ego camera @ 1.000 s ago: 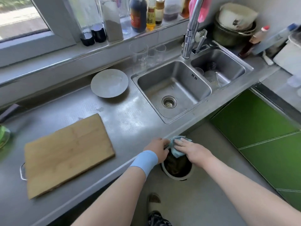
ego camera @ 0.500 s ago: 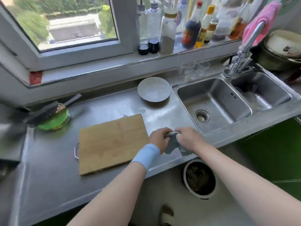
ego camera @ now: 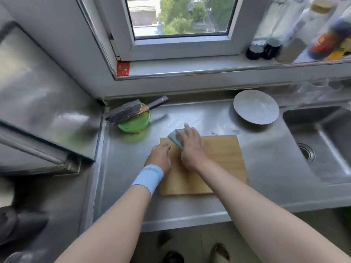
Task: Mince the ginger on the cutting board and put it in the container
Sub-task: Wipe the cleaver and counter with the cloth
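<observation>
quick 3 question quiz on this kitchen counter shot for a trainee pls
1. True or false: the cleaver lies across the green container.
2. What does the right hand press onto the cutting board? A) a cloth B) a spoon C) a lid
3. Which wrist wears the blue wristband?

Key: 1 true; 2 A; 3 the one of the left hand.
</observation>
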Tool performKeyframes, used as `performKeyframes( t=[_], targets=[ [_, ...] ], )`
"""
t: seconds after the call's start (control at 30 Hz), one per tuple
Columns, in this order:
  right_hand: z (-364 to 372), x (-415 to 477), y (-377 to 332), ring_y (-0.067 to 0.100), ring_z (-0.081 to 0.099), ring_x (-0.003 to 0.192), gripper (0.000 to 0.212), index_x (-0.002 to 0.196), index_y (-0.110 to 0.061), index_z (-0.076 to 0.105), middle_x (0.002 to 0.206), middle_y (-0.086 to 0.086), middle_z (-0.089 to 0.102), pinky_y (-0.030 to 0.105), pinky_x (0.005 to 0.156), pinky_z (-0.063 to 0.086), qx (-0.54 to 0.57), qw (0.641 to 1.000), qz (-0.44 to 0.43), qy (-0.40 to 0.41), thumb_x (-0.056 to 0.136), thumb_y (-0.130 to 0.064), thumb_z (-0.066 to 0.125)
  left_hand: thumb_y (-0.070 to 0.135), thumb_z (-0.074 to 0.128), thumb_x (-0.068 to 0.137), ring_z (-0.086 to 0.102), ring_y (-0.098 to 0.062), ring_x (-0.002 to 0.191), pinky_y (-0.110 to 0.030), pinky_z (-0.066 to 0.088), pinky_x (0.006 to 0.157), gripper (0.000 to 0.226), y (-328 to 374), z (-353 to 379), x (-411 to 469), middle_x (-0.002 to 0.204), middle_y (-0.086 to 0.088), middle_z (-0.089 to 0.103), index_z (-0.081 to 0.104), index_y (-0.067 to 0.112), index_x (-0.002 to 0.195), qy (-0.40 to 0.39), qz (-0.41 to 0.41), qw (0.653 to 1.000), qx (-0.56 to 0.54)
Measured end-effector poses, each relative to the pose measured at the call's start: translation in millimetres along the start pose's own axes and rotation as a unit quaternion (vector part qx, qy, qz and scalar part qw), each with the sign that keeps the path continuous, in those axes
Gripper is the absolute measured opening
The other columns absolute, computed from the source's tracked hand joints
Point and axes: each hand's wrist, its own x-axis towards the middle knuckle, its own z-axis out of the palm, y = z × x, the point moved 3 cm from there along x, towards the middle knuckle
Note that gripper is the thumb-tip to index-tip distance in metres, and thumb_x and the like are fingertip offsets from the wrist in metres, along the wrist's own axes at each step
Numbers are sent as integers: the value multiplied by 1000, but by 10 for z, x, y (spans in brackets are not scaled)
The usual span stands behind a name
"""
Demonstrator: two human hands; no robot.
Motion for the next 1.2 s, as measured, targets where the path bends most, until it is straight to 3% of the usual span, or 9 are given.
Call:
performKeyframes(
  t=[0.1,0.27,0.4,0.47,0.6,0.73,0.83,1.03,1.2],
  targets=[
    [530,120,-108,23,-17,153,75,160,-30,-4,166,-2,-18,68,116,6,-115,980,-29,-161,100,-5,34,14,54,87,48,-28,124,-37,44,101,36,-213,137,53,134,-1,51,63,14,122,-37,27,998,41],
    [604,75,375,30,5,154,59,160,-24,13,168,5,3,61,118,18,-180,977,-77,-86,102,-15,16,14,55,85,50,-23,124,-29,43,98,35,-313,137,50,136,6,53,66,19,118,-17,46,997,52],
    [62,-197,1439,34,11,152,56,159,-12,12,167,11,8,50,119,23,-154,965,210,-8,104,-7,24,11,55,87,49,-20,128,-29,43,102,38,-354,68,55,141,9,52,66,18,123,-46,59,997,4],
    [-185,-352,1613,31,18,148,52,153,-7,25,161,14,20,48,115,32,-89,953,286,40,101,-3,28,9,53,91,46,-18,133,-26,36,108,42,-365,9,74,146,8,50,63,18,130,-54,39,997,-42],
    [-153,-219,926,23,10,154,70,154,-10,30,166,8,18,41,119,24,11,974,172,146,88,12,34,4,47,94,58,-16,121,-19,41,94,42,-440,-143,40,131,3,64,67,23,125,30,-104,962,-252],
    [222,59,-153,26,8,154,74,156,-5,25,165,11,15,37,125,11,38,992,-23,117,85,16,31,-3,38,94,66,-17,106,-20,43,91,42,-629,-322,-86,108,2,71,69,19,110,178,-172,902,-354],
    [332,327,-614,25,3,155,67,157,-3,18,166,13,10,19,119,-7,51,993,-59,86,93,11,33,-5,35,94,67,-16,100,-19,42,86,42,-844,-488,-154,100,5,68,67,16,113,233,-195,886,-349],
    [824,601,-939,29,-1,154,64,159,-12,11,167,12,5,51,122,-4,-201,971,-57,-115,99,-25,30,-1,38,95,59,-20,116,-21,39,97,45,-1194,-594,-230,126,-2,65,65,19,125,219,-132,940,-226],
    [1288,121,-1207,39,4,153,61,157,-1,2,164,25,3,50,123,2,-277,950,-25,-144,104,-26,19,7,40,99,54,-24,123,-25,36,102,41,-1332,-330,-446,137,-1,59,60,19,133,53,-41,993,-101]
  ],
)
